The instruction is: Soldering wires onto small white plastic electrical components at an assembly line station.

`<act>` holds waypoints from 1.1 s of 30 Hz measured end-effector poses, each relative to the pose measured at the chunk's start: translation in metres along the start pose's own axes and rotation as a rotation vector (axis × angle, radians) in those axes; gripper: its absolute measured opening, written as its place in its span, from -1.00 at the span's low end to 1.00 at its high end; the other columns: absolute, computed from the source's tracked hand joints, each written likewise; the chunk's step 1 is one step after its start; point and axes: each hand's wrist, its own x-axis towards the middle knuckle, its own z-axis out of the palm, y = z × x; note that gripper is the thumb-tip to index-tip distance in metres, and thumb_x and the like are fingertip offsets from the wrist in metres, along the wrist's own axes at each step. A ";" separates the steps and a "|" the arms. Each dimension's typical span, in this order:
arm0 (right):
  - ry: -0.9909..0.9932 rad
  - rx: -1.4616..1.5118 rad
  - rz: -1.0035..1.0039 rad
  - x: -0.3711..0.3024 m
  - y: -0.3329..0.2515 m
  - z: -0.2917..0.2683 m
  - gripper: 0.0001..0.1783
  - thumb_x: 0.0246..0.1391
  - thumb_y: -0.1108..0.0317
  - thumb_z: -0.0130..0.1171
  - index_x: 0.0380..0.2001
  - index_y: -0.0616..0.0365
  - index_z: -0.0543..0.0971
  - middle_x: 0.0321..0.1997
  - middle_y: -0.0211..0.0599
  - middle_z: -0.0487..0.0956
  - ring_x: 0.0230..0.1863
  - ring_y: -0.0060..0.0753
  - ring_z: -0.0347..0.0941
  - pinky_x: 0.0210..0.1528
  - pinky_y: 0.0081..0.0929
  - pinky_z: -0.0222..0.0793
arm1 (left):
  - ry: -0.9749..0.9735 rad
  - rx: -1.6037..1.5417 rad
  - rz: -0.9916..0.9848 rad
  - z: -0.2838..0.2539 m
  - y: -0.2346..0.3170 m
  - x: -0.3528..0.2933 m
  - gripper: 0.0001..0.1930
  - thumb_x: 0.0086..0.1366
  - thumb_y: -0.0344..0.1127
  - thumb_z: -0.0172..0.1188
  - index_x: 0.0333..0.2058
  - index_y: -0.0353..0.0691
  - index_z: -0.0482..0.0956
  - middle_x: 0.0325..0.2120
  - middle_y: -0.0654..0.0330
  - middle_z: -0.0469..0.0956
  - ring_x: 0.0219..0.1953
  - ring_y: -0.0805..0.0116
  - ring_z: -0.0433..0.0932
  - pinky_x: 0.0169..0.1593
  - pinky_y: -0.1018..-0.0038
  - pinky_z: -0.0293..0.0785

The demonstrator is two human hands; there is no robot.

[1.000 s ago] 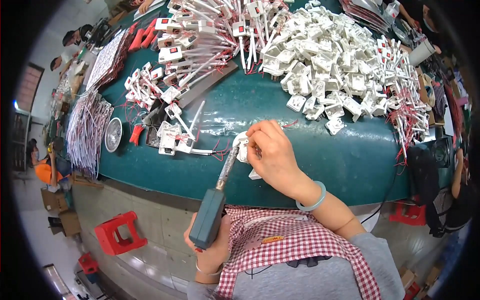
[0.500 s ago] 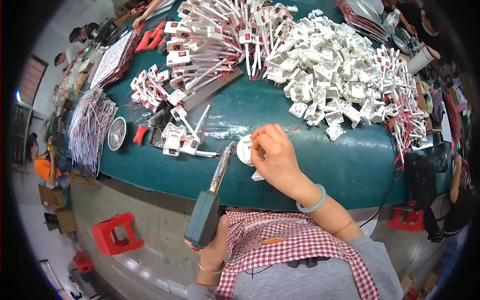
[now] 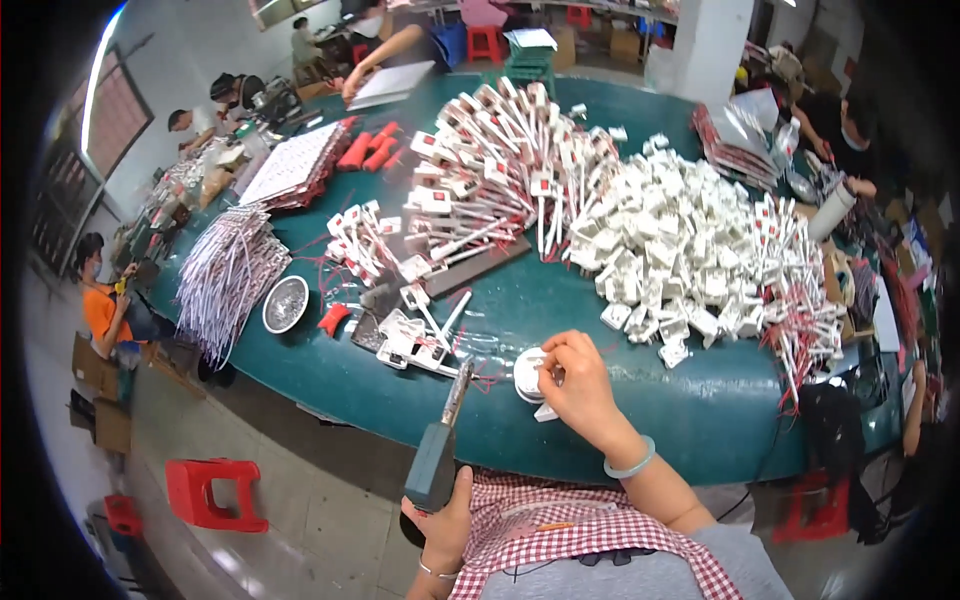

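So the main bit here is a small round white piece [image 3: 527,379], looks like plastic, sitting on the green tabletop [image 3: 720,420] near the edge closest to the person. There's some detail on its top, but it's too small and too covered by fingers to make out. A little white part [image 3: 545,411] pokes out just below it.

The piece is right under the fingertips of the right hand [image 3: 585,385], on their left side. That hand is curled, thumb and finger nearly together over it; can't tell if they're pinching anything tiny. Pale green bangle [image 3: 631,458] on that wrist.

The left hand [image 3: 446,515] is wrapped around a chunky green tool [image 3: 431,470] with a long metal shaft [image 3: 456,395] pointing up and away. Its tip is left of the round piece, apart from it, close to some thin red wires [image 3: 486,381].

Further out: a few wired white housings [image 3: 405,340] up and left, a bowl [image 3: 287,303] past those, and a huge heap of white housings [image 3: 660,250] at the back right.
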 end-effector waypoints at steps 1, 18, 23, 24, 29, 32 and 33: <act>-0.016 0.002 0.027 0.000 0.000 0.000 -0.93 -0.20 0.61 0.19 -0.59 0.29 0.49 -0.24 -0.15 0.52 -0.20 -0.08 0.43 -0.18 -0.26 0.41 | 0.002 -0.015 0.030 -0.001 -0.005 -0.002 -0.61 0.16 -0.57 0.32 -0.05 -0.39 0.41 -0.19 0.09 0.58 -0.53 0.53 0.47 -0.45 0.57 0.42; -0.008 -0.078 -0.059 0.000 0.006 0.003 -0.93 -0.12 0.60 0.22 -0.57 0.30 0.51 -0.26 -0.13 0.53 -0.31 -0.23 0.50 -0.35 -0.43 0.53 | -0.030 -0.089 -0.201 -0.021 -0.024 -0.002 -0.40 0.16 -0.36 0.42 -0.02 -0.33 0.15 -0.20 0.16 0.46 -0.18 0.41 0.46 -0.13 0.39 0.40; 0.001 -0.087 -0.063 -0.001 0.000 0.003 -0.91 -0.14 0.59 0.22 -0.56 0.28 0.49 -0.27 -0.14 0.51 -0.24 -0.13 0.46 -0.25 -0.34 0.46 | 0.084 -0.165 -0.176 -0.019 0.005 0.001 -0.55 0.16 -0.43 0.38 -0.02 -0.39 0.40 -0.29 0.09 0.55 -0.35 0.42 0.52 -0.31 0.48 0.41; -0.010 -0.056 -0.058 -0.002 -0.001 0.001 -0.89 -0.17 0.61 0.23 -0.58 0.27 0.47 -0.29 -0.13 0.50 -0.21 -0.07 0.43 -0.19 -0.26 0.41 | 0.090 -0.236 -0.246 -0.017 0.026 0.000 -0.60 0.17 -0.47 0.36 -0.05 -0.40 0.45 -0.38 0.11 0.56 -0.45 0.45 0.52 -0.40 0.52 0.40; 0.175 -0.175 -0.140 0.013 -0.062 -0.006 -0.43 -0.16 0.57 0.17 0.05 0.14 0.47 -0.29 -0.24 0.41 -0.16 -0.10 0.31 -0.05 -0.22 0.27 | 0.203 -0.189 -0.083 -0.023 0.022 0.010 -0.68 0.20 -0.54 0.27 -0.06 -0.41 0.46 -0.50 0.16 0.53 -0.58 0.51 0.44 -0.51 0.58 0.34; 0.125 -0.008 -0.297 0.032 -0.113 -0.004 -0.17 -0.12 0.53 0.15 0.33 -0.02 0.30 -0.37 -0.30 0.34 -0.25 -0.20 0.26 -0.18 -0.26 0.23 | 0.254 -0.204 -0.023 -0.013 0.026 0.007 -0.70 0.23 -0.58 0.19 -0.05 -0.43 0.44 -0.38 0.12 0.54 -0.56 0.51 0.38 -0.50 0.58 0.34; 0.132 0.021 -0.357 0.035 -0.127 -0.002 -0.16 -0.09 0.53 0.13 0.35 -0.04 0.26 -0.39 -0.31 0.31 -0.28 -0.22 0.24 -0.23 -0.28 0.21 | 0.313 -0.243 0.013 -0.012 0.026 0.007 -0.70 0.22 -0.59 0.18 -0.05 -0.43 0.43 -0.31 0.11 0.54 -0.55 0.50 0.38 -0.50 0.58 0.33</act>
